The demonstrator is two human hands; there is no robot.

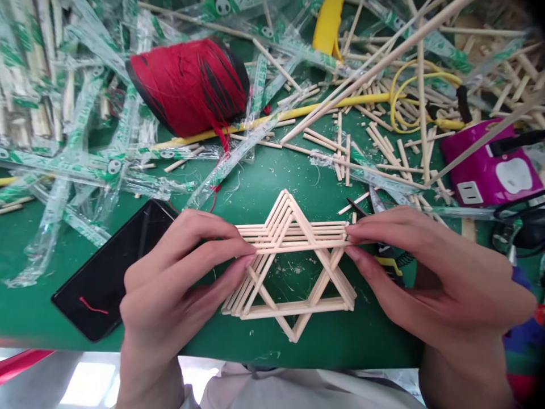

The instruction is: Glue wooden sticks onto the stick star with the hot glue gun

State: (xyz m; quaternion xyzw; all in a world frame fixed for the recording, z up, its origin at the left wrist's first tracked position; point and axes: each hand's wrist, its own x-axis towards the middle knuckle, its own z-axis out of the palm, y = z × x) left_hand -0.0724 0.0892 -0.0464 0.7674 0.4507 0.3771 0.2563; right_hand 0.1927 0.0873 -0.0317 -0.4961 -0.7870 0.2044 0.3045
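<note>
A star-shaped stack of thin wooden sticks (pixel 293 309) stands near the front edge of the green table. Its sticks cross in layers and form two overlapping triangles. My left hand (pixel 183 272) pinches the left end of the top crosswise stick (pixel 298 247) between thumb and fingers. At the opposite end, my right hand (pixel 426 267) has thumb and index finger closed on the same stick. Under my left hand lies a black phone (pixel 114 267) with a short red thread on it. Pliers with black and yellow handles (pixel 389 264) are partly hidden behind my right hand.
A spool of red thread (pixel 187 85) lies at the back left. Wrapped chopstick packets (pixel 85 142) cover the left side. Short cut sticks (pixel 340 147), a yellow cable (pixel 349 101) and a purple power socket block (pixel 489 165) spread across the back and right.
</note>
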